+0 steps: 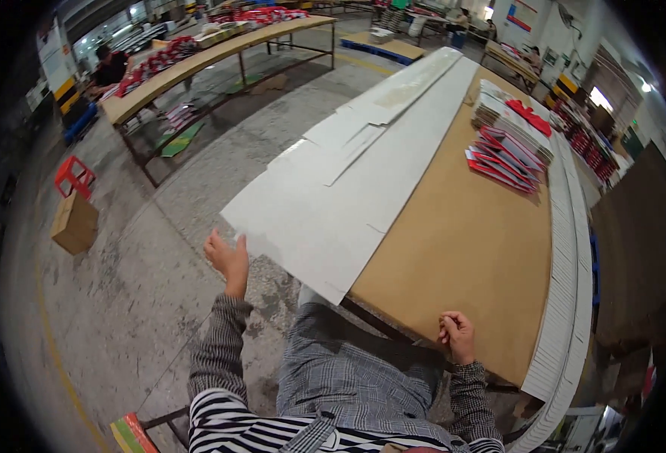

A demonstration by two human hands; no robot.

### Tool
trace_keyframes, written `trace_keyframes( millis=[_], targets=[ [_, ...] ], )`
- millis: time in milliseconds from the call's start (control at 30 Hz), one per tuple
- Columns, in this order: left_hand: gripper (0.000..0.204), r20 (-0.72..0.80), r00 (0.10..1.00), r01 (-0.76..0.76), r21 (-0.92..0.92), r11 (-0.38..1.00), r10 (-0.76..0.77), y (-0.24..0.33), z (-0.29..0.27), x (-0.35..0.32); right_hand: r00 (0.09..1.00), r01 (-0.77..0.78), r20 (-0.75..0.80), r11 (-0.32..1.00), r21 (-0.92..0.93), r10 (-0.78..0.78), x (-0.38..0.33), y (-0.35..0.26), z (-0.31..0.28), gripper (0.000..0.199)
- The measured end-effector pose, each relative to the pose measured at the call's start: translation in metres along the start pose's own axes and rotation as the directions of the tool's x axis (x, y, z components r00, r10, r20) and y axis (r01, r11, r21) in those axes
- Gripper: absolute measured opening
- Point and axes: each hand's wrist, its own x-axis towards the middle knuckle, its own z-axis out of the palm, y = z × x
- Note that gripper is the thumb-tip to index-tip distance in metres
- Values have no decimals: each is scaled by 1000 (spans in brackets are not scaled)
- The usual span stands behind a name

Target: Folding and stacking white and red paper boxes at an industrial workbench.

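Nearest, the right hand (457,336) is at the near edge of the brown tabletop (461,249), fingers curled; whether it grips anything small, I cannot tell. A little farther and well to the left, the left hand (227,257) is spread and looks empty, thumb apart from the fingers. It is just beside the near left corner of the white sheet (325,234); contact is unclear. The sheet lies flat along the table's left side, its long axis running from near left to far right, so it stretches away to the far right of the left hand, which is clearly the nearer one to that corner. Beyond, on the table's far right part, lie red folded packets (505,160).
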Motion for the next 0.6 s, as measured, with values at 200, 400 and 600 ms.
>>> trace_keyframes(
  millis=[200, 400, 600],
  targets=[
    [32, 894, 387, 870, -274, 410, -225, -25, 16, 1, 999, 23, -47, 1000, -14, -24, 6, 10, 8, 14],
    [34, 457, 889, 371, -660, 653, -44, 34, -47, 11, 937, 249, -161, 918, -310, -309, -14, -10, 21, 17],
    [20, 36, 825, -104, -971, 215, 565, 191, -207, -114, 613, 716, 372, 293, -633, -697, -71, -158, 125, 55]
  ],
)
